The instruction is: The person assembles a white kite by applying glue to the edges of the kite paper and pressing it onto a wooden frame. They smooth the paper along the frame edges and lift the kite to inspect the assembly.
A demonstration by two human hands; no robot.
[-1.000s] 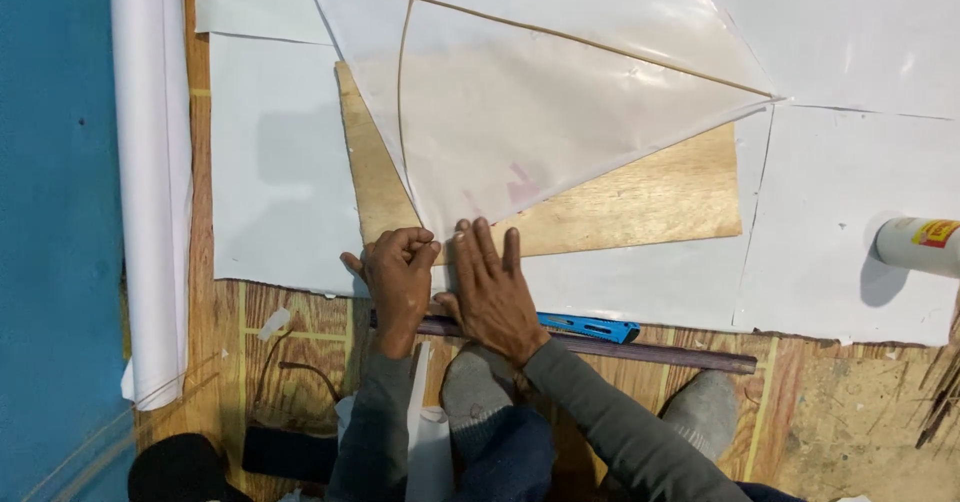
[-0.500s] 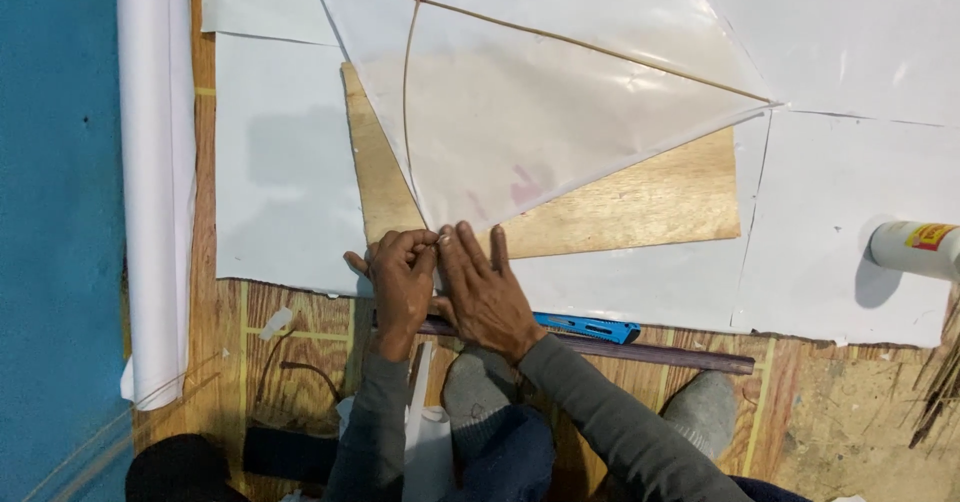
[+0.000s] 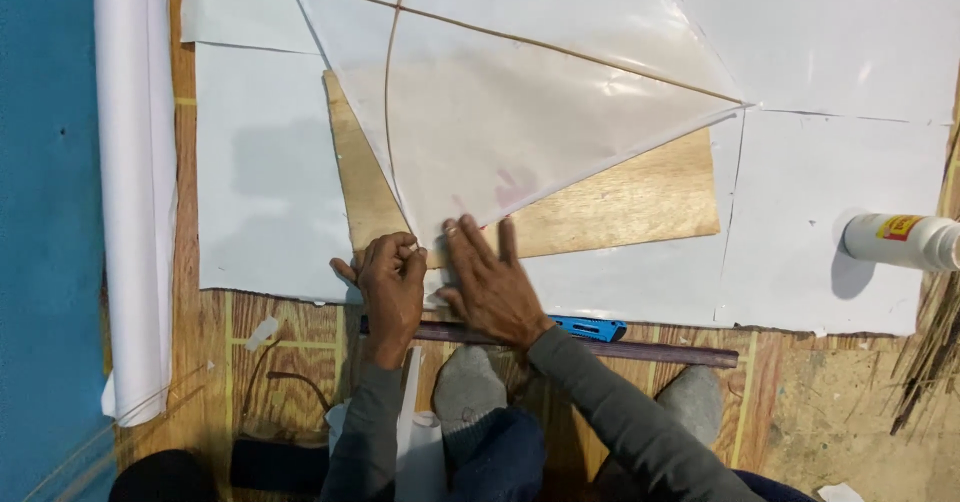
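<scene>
Left hand curled, fingertips pinched at the bottom tip of the translucent kite; what's between them is too small to tell, maybe the skin's edge. Right hand flat, fingers spread, pressing the kite tip onto the plywood board. Kite lies over board and white paper sheets, its top cut off by frame. Blue cutter and dark rod partly hidden under right forearm. Glue bottle cut off at right; paper roll at left.
</scene>
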